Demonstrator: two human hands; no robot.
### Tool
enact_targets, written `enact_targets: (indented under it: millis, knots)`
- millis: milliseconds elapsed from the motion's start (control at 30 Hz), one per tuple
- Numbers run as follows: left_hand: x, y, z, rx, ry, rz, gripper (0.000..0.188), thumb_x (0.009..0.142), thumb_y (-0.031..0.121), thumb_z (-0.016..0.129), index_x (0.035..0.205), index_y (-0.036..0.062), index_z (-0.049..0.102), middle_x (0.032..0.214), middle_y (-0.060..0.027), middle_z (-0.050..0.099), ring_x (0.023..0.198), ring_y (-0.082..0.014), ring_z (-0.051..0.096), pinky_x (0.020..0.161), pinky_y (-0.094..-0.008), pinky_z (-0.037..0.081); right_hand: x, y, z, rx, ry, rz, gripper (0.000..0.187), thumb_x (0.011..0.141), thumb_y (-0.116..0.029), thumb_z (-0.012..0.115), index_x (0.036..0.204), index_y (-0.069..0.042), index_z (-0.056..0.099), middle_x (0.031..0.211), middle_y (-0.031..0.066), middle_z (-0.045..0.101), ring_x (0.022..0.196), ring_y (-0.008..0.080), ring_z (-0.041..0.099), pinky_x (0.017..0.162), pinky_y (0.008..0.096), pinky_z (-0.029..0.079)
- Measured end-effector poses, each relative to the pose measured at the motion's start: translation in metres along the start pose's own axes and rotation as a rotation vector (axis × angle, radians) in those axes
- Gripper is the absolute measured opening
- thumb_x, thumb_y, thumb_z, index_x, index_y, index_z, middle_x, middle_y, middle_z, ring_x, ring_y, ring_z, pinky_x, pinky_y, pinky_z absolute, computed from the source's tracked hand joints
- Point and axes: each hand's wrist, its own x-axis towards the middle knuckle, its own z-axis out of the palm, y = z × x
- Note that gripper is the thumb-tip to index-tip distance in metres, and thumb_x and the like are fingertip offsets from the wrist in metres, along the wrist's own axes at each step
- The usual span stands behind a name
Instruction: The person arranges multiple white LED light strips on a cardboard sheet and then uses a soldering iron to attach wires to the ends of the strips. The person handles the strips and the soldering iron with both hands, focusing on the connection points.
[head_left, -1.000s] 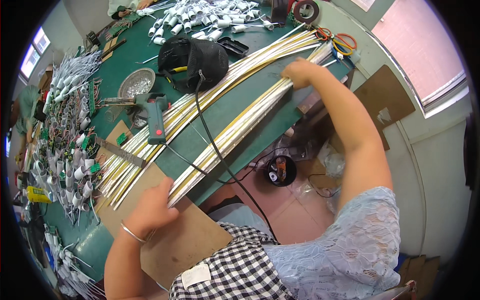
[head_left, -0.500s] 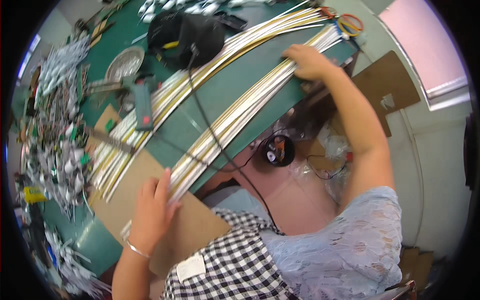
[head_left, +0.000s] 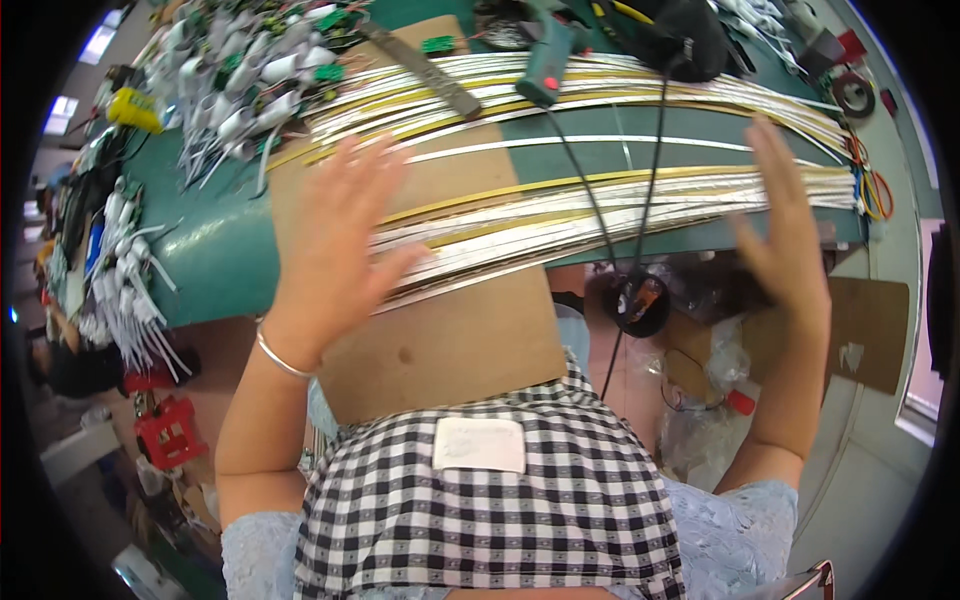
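Note:
A near bundle of long, thin white and yellow strips lies across the green worktable, its left part over a sheet of brown cardboard. At the left end of this bundle is my left hand, open with its fingers apart. My right hand stands upright by the right part, fingers stretched out and a little blurred; whether it touches the strips I cannot tell. Neither hand grips anything. One white strip lies apart, between the near bundle and a second bundle farther back.
A metal bar and a green corded hand tool rest on the far bundle. White parts with green boards pile up at far left. Dark cords cross the strips. A dark round container stands below the table edge.
My view has swung right side up over the bundle, which now runs nearly level. Both hands have come off the strips' ends and opened, the right one raised with fingers straight.

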Motion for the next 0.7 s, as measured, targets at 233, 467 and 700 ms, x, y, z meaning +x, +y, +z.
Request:
enact_targets:
  millis: [233, 467, 700]
  knots:
    - [-0.089, -0.055, 0.006, -0.855, 0.464, -0.546, 0.061, 0.098, 0.033, 0.052, 0.148, 0.0015, 0.035, 0.153, -0.0169, 0.036, 0.143, -0.0315, 0.030, 0.119, -0.0415, 0.021, 0.024, -0.123, 0.084, -0.131, -0.227, -0.330, 0.081, 0.072, -0.006, 0.069, 0.147, -0.019, 0.041, 0.154, 0.0147, 0.035, 0.141, 0.0333, 0.036, 0.117, 0.0483, 0.029]
    - [-0.086, -0.031, 0.027, -1.279, 0.494, -0.547, 0.059, 0.103, 0.037, 0.040, 0.147, -0.0008, 0.033, 0.153, -0.0176, 0.035, 0.144, -0.0291, 0.029, 0.119, -0.0390, 0.020, 0.037, -0.128, 0.087, -0.240, -0.437, -0.350, 0.088, 0.068, -0.002, 0.071, 0.148, -0.015, 0.037, 0.152, 0.0177, 0.036, 0.139, 0.0346, 0.038, 0.116, 0.0449, 0.030]
    - [-0.086, -0.024, 0.033, -1.373, 0.524, -0.494, 0.059, 0.107, 0.042, 0.029, 0.147, -0.0021, 0.031, 0.154, -0.0181, 0.033, 0.145, -0.0276, 0.026, 0.119, -0.0376, 0.018, 0.051, -0.131, 0.079, -0.102, -0.523, -0.280, 0.075, 0.064, 0.000, 0.067, 0.137, -0.009, 0.050, 0.109, 0.0127, 0.058, 0.106, 0.0317, 0.055, 0.104, 0.0433, 0.039]
